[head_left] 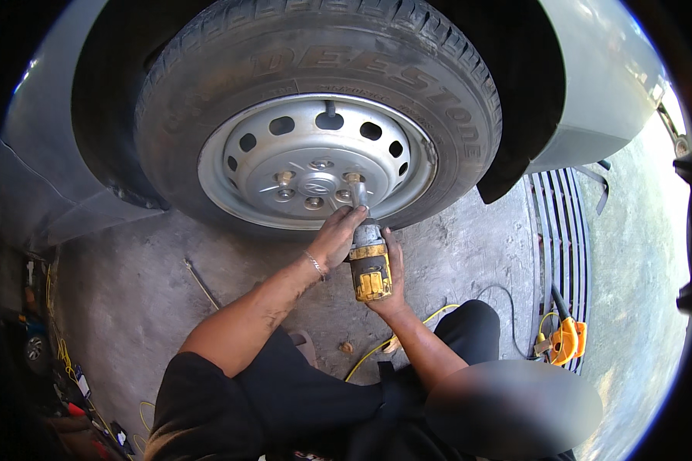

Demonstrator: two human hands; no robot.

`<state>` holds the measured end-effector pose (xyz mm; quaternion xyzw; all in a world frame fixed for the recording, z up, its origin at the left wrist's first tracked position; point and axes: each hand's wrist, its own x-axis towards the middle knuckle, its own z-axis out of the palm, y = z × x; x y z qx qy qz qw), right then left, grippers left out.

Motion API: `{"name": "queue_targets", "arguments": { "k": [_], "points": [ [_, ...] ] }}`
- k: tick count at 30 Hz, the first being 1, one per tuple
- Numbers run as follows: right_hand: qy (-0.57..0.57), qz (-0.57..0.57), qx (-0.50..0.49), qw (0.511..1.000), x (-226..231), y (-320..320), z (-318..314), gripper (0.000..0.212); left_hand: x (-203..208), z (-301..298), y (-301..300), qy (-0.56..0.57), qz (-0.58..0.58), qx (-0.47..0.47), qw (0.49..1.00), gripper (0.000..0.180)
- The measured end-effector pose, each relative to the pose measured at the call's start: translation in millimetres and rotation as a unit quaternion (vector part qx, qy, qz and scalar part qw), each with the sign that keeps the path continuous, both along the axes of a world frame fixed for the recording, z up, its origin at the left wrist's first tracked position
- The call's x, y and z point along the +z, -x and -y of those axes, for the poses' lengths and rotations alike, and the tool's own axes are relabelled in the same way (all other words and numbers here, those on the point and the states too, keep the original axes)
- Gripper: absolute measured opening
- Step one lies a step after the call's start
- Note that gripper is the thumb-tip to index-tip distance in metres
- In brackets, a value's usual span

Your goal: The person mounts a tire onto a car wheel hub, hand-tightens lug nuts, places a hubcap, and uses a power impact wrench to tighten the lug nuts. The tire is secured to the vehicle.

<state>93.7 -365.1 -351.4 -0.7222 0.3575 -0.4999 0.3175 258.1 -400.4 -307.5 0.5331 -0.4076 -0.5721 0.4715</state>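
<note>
In front of me a car wheel stands upright, its black tyre (pixel 300 73) around a silver steel rim (pixel 231 188) with several nuts about the hub. A yellow and black impact wrench (pixel 371 278) points at the hub, and its long metal socket (pixel 360 197) reaches the brass-coloured nut (pixel 353 177) at the hub's right side. Another brass-coloured nut (pixel 284 177) sits on the left. My left hand (pixel 336 238) is closed around the front of the wrench at the socket's base. Wrapped along the wrench's right side is my right hand (pixel 393 276); the tool's body hides part of its grip.
Grey car body panels (pixel 42 165) flank the wheel. A thin metal rod (pixel 201 283) lies on the concrete floor at left. To the right, an orange tool (pixel 566 342) with a black nozzle rests by a drain grate (pixel 559 238). A yellow cable (pixel 377 349) runs near my legs.
</note>
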Motion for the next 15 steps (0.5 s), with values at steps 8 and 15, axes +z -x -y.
{"name": "queue_targets", "arguments": {
  "k": [8,15],
  "points": [
    [-0.102,0.146,0.031,0.983,2.4,-33.5,6.5,0.099,18.4,4.6,1.7,0.017,0.006,0.077,0.997,0.046],
    [-0.086,0.14,-0.011,0.986,-9.2,-55.0,0.2,0.096,34.7,-10.8,2.6,-0.03,0.043,0.014,0.999,0.051]
  ]
}}
